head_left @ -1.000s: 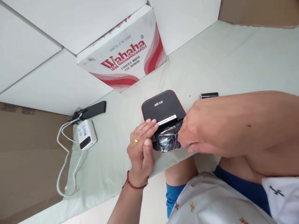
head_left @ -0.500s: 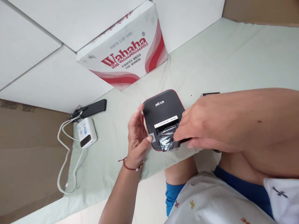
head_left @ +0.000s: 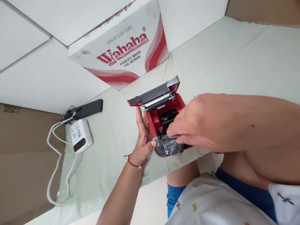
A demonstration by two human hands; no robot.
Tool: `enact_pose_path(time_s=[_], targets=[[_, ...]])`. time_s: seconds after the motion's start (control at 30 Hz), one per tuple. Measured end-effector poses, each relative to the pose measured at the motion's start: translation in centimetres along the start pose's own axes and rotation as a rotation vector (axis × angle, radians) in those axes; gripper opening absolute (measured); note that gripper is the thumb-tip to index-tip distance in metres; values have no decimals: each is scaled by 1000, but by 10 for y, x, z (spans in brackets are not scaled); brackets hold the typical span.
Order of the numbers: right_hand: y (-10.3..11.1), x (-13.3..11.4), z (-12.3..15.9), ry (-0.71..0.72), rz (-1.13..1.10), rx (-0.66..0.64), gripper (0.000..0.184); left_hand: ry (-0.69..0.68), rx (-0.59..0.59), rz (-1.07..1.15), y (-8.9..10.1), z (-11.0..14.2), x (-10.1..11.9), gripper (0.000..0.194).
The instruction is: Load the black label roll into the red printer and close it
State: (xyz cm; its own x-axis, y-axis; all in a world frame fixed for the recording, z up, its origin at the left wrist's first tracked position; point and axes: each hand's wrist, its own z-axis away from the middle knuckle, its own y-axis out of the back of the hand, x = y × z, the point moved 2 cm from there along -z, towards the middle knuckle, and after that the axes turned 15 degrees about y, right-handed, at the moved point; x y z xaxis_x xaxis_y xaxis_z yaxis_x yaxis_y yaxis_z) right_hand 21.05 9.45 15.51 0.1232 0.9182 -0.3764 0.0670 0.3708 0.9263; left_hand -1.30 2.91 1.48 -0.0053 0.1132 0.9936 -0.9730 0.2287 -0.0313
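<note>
A small red-and-black portable label printer (head_left: 153, 125) sits near the cloth's front edge with its lid (head_left: 156, 93) swung up, baring a red compartment and a roller. Inside lies a shiny black roll (head_left: 168, 115), partly hidden by my fingers. Crinkled clear plastic film (head_left: 172, 147) runs from it over the printer's front edge. My left hand (head_left: 145, 142) grips the printer's left side, thumb on the grey corner tab. Above the open compartment, my right hand (head_left: 197, 122) is closed, fingers pinched at the film; its fingertips are slightly blurred.
Behind the printer stands a white and red Wahaha water carton (head_left: 122, 53) against white panels. To the left lie a white power bank (head_left: 81, 134), a looped white cable (head_left: 52, 165) and a black flat object (head_left: 90, 109). A brown cardboard box (head_left: 25, 162) borders the left side.
The printer's lid has gone from closed to raised, exposing the roll inside. My right hand stays at the film, now over the open compartment, and my left thumb is still at the grey tab.
</note>
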Motion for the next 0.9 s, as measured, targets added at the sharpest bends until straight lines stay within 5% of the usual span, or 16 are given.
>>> enact_pose_path(time_s=[0.13, 0.23, 0.37, 0.67, 0.9], targets=[[-5, 11, -21, -223, 92, 82, 21, -17, -1, 23, 0, -1, -1, 120], [-13, 19, -33, -313, 120, 2, 27, -26, 4, 36, 2, -2, -4, 118], [-17, 22, -38, -287, 134, -67, 31, -25, 7, 8, 4, -5, -6, 115], [-13, 26, -28, -316, 46, 26, 19, -50, 45, -47, 7, -6, -6, 114], [23, 19, 10, -185, -103, 159, 25, -31, 0, -4, 5, -6, -2, 109]])
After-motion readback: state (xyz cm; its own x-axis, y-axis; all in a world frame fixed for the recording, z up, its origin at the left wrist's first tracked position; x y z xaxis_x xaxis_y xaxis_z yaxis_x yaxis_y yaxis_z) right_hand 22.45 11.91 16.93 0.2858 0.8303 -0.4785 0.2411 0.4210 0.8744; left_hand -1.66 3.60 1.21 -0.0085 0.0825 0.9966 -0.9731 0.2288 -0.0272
